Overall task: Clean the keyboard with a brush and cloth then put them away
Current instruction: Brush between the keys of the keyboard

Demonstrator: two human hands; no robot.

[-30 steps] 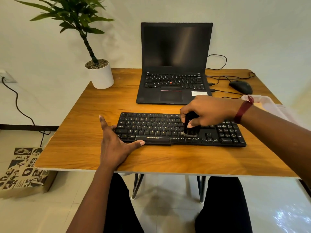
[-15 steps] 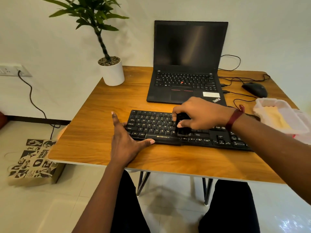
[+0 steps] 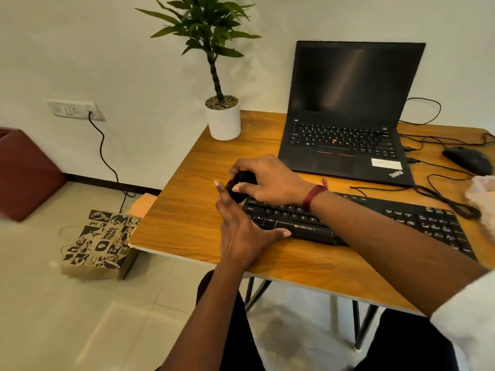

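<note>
The right hand's fingers [image 3: 237, 169] curl over a small black brush [image 3: 234, 195], thumb pinching it from the near side, so the right hand [image 3: 270, 180] holds it firmly. The brush sits at the keyboard's far-left corner, about ten o'clock from the keyboard's middle. The left hand [image 3: 241, 234] lies flat with fingers straight and thumb spread along the front edge, bracing the keyboard [image 3: 388, 218] and holding nothing.

The brush looks stubby, rigid and light, best held round its body as now, with the bristles left free; they are hidden under the hand. The keyboard is hard black plastic — long, low and ridged with keycaps that will snag a cloth. It is light enough to skate on the smooth wood-grain table [image 3: 187, 210], so the bracing hand matters.

At twelve o'clock stands an open matte-black laptop [image 3: 348, 84], and at two o'clock a rounded black mouse [image 3: 467, 159] with trailing cables. A white cylindrical plant pot [image 3: 223, 124] stands at eleven. I cannot make out the cloth — only a pale blur [image 3: 482, 194] at three o'clock.
</note>
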